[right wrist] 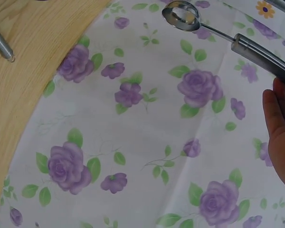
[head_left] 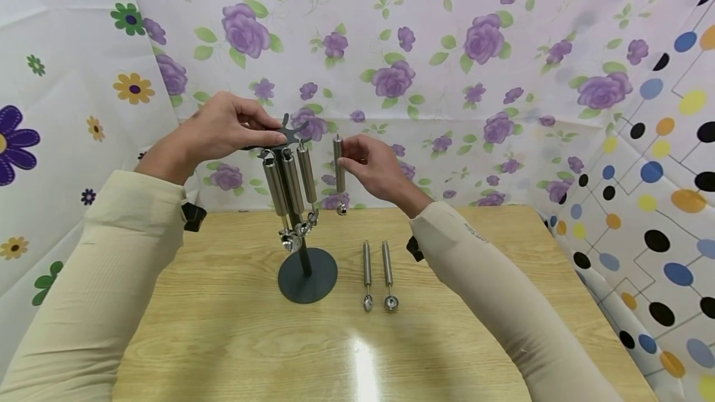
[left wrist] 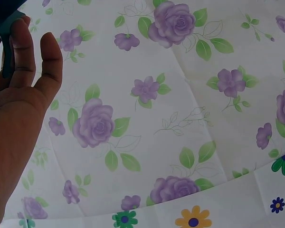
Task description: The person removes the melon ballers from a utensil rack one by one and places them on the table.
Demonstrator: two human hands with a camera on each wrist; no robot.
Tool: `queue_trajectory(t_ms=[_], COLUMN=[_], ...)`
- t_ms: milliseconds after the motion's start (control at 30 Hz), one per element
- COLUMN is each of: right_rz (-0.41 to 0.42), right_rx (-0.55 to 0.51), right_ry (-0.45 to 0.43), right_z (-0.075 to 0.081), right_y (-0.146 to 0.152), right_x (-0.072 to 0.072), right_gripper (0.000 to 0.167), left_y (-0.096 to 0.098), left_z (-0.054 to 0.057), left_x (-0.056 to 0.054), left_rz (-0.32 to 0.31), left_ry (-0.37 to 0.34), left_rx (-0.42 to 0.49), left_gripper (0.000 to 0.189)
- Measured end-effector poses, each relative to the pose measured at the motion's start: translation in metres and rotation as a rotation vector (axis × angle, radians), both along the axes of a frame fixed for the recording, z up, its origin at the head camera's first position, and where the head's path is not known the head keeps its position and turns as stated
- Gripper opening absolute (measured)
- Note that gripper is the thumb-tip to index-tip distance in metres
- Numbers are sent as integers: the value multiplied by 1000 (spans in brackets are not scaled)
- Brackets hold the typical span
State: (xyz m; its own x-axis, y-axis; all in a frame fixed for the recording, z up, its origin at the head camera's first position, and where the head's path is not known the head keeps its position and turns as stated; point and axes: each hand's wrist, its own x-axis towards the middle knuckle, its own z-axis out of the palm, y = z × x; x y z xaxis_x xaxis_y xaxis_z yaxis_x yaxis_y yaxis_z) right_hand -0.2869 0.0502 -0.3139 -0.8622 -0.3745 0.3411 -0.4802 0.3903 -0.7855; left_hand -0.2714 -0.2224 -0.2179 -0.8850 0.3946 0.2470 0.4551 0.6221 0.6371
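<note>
A dark metal stand (head_left: 307, 284) with a round base and branching hooks at its top (head_left: 292, 134) is on the table. My left hand (head_left: 229, 126) pinches the edge of that top between thumb and fingers. Three steel-handled scoops (head_left: 306, 172) hang from the hooks, bowls downward. Just right of them my right hand (head_left: 371, 163) holds a melon baller (head_left: 339, 166) upright by its handle, its small round bowl (right wrist: 181, 16) pointing down and apart from the stand. Two similar scoops, one with an oval bowl (head_left: 367, 272) and one with a round bowl (head_left: 388, 272), lie on the table.
The wooden table (head_left: 251, 340) reaches back to a flowered cloth wall (head_left: 357, 73). Patterned sheets stand at the left (head_left: 72, 79) and at the right with coloured dots (head_left: 659, 203).
</note>
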Motion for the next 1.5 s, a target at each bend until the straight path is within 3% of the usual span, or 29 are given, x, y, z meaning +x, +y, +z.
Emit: queue_trajectory(t_ms=[433,967,1500], right_rz=[-49,-65,-117], right_rx=[4,7,-42], right_ry=[11,-16,-47], right_z=[-20,-47,-75], right_y=[25,52,73], right_x=[6,11,13], right_gripper=[29,20,19], left_y=[0,0,1], left_z=[0,-1,-2], left_x=[1,1,3], left_rz=[7,9,17], left_ry=[-5,4,2], left_rx=[15,13,27], left_gripper=[21,21,21])
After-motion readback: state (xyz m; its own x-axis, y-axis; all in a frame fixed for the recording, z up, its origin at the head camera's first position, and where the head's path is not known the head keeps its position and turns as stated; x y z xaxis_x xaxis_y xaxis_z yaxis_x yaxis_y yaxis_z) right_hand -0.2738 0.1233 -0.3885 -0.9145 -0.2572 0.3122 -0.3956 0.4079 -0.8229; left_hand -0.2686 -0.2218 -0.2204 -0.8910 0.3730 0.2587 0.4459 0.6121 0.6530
